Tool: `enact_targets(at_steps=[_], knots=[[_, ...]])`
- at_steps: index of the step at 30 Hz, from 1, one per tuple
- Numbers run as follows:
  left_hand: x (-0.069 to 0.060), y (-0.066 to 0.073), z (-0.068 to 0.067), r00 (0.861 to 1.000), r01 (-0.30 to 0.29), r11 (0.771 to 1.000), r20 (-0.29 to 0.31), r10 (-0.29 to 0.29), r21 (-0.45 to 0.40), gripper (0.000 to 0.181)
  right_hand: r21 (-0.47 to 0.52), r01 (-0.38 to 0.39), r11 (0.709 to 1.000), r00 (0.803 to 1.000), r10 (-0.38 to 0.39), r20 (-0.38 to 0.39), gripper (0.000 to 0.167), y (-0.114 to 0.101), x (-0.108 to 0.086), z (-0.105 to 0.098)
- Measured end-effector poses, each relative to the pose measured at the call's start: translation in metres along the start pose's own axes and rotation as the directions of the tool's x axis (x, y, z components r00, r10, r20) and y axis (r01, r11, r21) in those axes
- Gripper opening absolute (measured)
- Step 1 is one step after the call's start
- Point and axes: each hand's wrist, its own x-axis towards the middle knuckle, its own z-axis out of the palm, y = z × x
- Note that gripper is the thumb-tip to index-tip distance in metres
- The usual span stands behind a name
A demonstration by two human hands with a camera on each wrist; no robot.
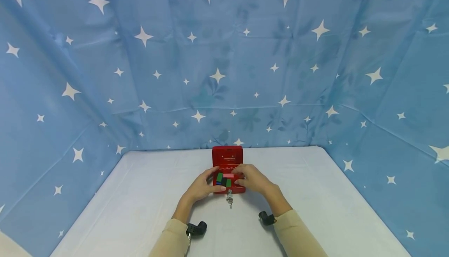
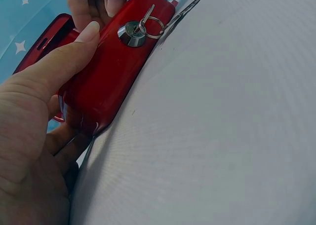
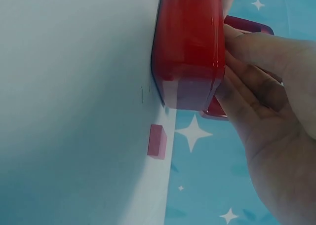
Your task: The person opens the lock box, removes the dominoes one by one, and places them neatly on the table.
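Note:
An opened red metal box holds green, black, blue and pink blocks; its lid stands raised at the back. My left hand grips the box's left side, thumb over the front rim, which the left wrist view shows above the lock. From the right, my right hand reaches over the wall, thumb and forefinger apart near the pink block. In the right wrist view its fingertips are hidden behind the box wall.
Keys hang from the lock at the box's front. Another pink block lies on the white table beside the box in the right wrist view. A blue curtain with stars stands behind and at both sides.

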Motion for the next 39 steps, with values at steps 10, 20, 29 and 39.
enact_targets(at_steps=[10, 20, 29, 39], knots=[[-0.0012, 0.0002, -0.001, 1.0, -0.01, 1.0, 0.013, 0.01, 0.016, 0.091, -0.017, 0.013, 1.0, 0.999, -0.013, 0.037, 0.036, -0.0021, 0.0026, 0.0076], [-0.0015, -0.0006, 0.0003, 1.0, -0.022, 1.0, 0.009, 0.023, -0.012, 0.09, -0.029, 0.01, 1.0, 0.998, -0.009, 0.056, 0.032, -0.0019, 0.0042, 0.0089], [-0.0011, 0.0003, 0.0002, 1.0, -0.02, 1.0, 0.016, 0.021, -0.023, 0.091, -0.006, -0.024, 1.0, 0.997, 0.025, 0.076, 0.034, -0.0025, 0.0048, 0.0078], [-0.0009, 0.001, -0.0001, 1.0, -0.01, 1.0, 0.009, 0.01, -0.017, 0.089, -0.034, -0.012, 0.999, 0.994, 0.016, 0.109, 0.031, -0.0028, 0.0086, 0.0061]])
